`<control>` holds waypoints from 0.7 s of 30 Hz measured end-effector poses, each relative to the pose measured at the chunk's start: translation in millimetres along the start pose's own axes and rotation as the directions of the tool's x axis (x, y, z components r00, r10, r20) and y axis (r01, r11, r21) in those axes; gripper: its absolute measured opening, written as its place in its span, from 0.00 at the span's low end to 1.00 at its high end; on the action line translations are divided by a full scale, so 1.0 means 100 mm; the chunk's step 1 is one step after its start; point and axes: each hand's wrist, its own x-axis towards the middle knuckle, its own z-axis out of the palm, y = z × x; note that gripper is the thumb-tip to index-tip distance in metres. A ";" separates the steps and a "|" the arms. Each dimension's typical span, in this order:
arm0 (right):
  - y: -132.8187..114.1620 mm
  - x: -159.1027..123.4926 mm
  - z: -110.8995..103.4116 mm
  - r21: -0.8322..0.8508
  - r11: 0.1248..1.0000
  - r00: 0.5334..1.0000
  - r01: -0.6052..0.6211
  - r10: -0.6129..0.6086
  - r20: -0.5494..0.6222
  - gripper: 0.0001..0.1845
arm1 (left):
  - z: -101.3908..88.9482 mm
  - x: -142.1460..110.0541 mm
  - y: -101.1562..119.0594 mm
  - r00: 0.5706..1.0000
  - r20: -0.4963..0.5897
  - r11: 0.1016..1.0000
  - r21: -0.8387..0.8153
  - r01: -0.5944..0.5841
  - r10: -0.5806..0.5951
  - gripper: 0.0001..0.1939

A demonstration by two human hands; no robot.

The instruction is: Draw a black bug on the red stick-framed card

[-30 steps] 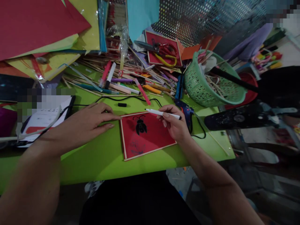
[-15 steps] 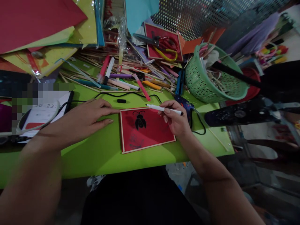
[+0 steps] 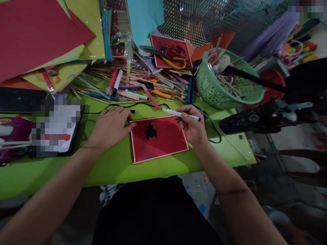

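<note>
A red panel [image 3: 166, 137] with pale stick edging lies on the green table. It bears a black beetle drawing [image 3: 151, 131] at its upper left and a dark smudge below that. My right hand [image 3: 192, 124] grips a white marker [image 3: 180, 114], its uncapped tip pointing left above the panel's top edge. At the panel's upper left corner rests my left hand [image 3: 112, 124], fingers bent and thumb apart, seemingly holding nothing. Just beyond its fingertips a black marker cap [image 3: 132, 111] shows in part.
Behind the panel lie sticks and several markers [image 3: 117, 81]. Scissors [image 3: 176, 56] rest on another red panel. A green basket [image 3: 230, 92] stands at the right, near a dark bottle [image 3: 247, 119]. Phones [image 3: 74, 136] and colored paper [image 3: 46, 37] occupy the left.
My left hand has shifted right and bent its fingers, reaching near the marker cap. My right hand still holds the marker above the panel. The view has shifted slightly.
</note>
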 end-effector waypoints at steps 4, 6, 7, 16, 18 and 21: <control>0.01 0.00 0.00 0.049 0.998 0.999 0.025 -0.026 0.034 0.21 | 0.03 0.06 -0.01 1.000 0.003 0.999 0.050 -0.006 0.006 0.09; 0.02 0.00 -0.01 0.065 0.997 0.999 0.032 -0.035 0.037 0.19 | 0.03 0.09 -0.03 0.999 0.019 0.996 0.085 -0.028 0.027 0.09; 0.02 0.01 -0.02 0.066 0.997 0.999 0.034 -0.037 0.032 0.18 | 0.03 0.09 -0.04 0.999 0.026 0.994 0.103 -0.042 0.039 0.10; 0.00 0.04 -0.05 0.047 0.995 0.996 0.091 -0.091 -0.009 0.18 | 0.00 0.10 -0.18 0.997 -0.070 0.986 -0.164 -0.029 0.017 0.08; -0.01 0.04 -0.05 0.053 0.993 0.995 0.101 -0.101 -0.017 0.17 | 0.00 0.14 -0.22 0.998 -0.067 0.946 -0.323 -0.012 -0.010 0.09; -0.02 0.05 -0.05 0.080 0.991 0.994 0.107 -0.106 -0.010 0.15 | 0.02 0.22 -0.26 0.998 -0.057 0.782 -0.622 -0.036 0.000 0.14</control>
